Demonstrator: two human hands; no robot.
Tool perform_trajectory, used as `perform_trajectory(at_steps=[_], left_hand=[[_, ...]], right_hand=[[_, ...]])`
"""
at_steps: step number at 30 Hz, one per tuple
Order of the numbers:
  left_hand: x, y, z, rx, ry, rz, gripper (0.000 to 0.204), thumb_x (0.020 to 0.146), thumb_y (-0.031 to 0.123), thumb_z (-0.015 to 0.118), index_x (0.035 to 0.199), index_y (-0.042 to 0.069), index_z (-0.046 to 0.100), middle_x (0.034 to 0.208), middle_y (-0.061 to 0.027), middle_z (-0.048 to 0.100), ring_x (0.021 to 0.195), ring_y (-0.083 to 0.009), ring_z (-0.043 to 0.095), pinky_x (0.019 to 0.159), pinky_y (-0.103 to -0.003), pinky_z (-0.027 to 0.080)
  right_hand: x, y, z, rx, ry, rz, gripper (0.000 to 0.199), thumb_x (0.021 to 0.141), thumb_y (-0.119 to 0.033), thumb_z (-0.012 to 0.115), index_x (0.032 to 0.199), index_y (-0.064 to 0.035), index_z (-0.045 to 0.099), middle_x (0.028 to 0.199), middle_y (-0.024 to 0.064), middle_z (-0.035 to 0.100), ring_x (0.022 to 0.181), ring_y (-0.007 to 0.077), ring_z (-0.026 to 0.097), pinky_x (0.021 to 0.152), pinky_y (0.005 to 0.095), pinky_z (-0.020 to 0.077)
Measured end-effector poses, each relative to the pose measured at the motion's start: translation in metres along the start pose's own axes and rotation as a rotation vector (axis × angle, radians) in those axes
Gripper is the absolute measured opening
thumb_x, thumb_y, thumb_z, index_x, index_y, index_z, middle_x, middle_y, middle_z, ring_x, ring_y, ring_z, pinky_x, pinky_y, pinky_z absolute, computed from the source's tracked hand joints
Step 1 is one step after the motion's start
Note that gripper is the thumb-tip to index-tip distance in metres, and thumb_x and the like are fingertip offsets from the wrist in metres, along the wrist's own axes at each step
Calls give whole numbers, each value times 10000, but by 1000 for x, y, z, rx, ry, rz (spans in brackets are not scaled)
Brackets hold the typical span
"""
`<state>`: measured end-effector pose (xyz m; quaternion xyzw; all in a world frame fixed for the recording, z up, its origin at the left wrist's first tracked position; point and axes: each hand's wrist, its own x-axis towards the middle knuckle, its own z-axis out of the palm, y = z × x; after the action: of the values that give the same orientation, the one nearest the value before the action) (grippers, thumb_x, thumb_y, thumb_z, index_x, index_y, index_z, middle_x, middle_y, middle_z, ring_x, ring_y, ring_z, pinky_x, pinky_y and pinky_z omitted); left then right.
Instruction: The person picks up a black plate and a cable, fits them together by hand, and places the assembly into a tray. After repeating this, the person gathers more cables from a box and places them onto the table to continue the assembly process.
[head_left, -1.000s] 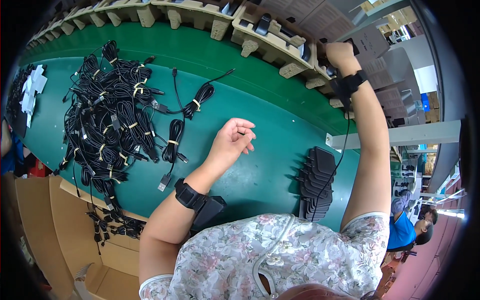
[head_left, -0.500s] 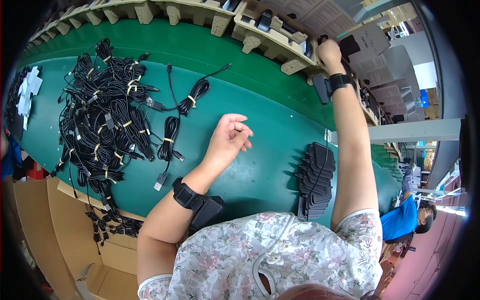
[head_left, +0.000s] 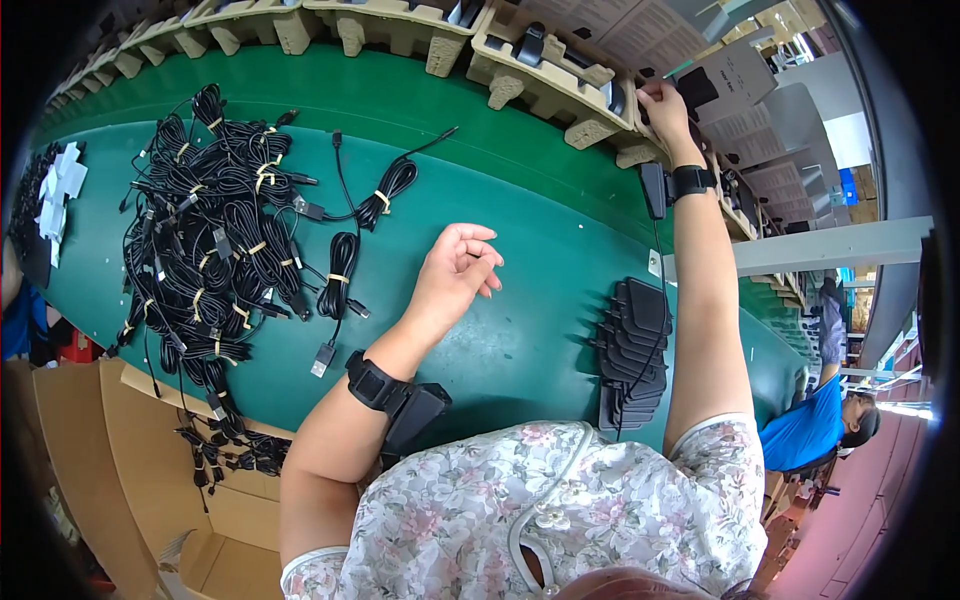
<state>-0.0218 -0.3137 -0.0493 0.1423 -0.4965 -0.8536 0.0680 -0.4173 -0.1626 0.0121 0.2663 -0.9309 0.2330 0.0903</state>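
Pulp tray [head_left: 553, 92] sits beside the right fingers [head_left: 648, 92], their grip unclear; left fingers [head_left: 474, 233] curl loosely open.

A worker's right hand [head_left: 668, 115] is at a pulp tray [head_left: 585, 132], apparently touching its rim; the loosely curled left hand [head_left: 455, 272] is over the green table [head_left: 530, 330], between black cables [head_left: 220, 225] and stacked devices [head_left: 637, 335].

Pulp trays [head_left: 590, 133] beyond the far edge of the tabletop [head_left: 530, 345] are cut off above; what the right hand [head_left: 665, 112] touches there is too small to tell. Near the close left corner, a cardboard box [head_left: 80, 425] is cut off.
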Motion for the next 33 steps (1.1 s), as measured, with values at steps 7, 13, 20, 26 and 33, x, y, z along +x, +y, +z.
perform_trajectory(at_steps=[7,13,20,26,33], left_hand=[[-4,5,-5,464,171,308,218,819,-16,514,1032,17,484,891,-99,554,719,-177,566,599,-280,459],[7,40,-35,1438,649,846,281,751,35,584,1024,43,518,948,-108,544,938,-304,505,837,-423,389],[8,34,-51,1665,665,434,350,716,31,631,1049,47,526,979,-116,557,913,-307,514,802,-428,412],[-3,5,-13,1306,12,611,351,718,30,641,1051,47,533,935,-125,554,892,-317,514,767,-391,438],[-8,-4,1,1263,-81,592,326,729,51,645,1040,43,548,933,-112,557,892,-298,516,772,-388,441]], right_hand=[[-18,1,-14,105,-195,-61,238,792,-180,628,972,-26,601,903,144,626,831,272,600,719,355,472],[-15,-6,-8,-404,-35,-295,197,806,-187,561,953,-64,602,931,160,615,879,346,580,743,418,461],[-112,-35,-80,-378,-80,-355,271,808,-181,593,1068,-108,586,945,122,601,851,283,583,734,363,463],[-209,-25,-117,-316,-809,-81,562,677,-198,756,1177,-106,516,972,70,602,786,233,588,700,321,472],[-249,6,-97,-279,-865,-108,805,581,-270,820,1252,-80,417,1125,117,525,983,267,534,812,361,448]])
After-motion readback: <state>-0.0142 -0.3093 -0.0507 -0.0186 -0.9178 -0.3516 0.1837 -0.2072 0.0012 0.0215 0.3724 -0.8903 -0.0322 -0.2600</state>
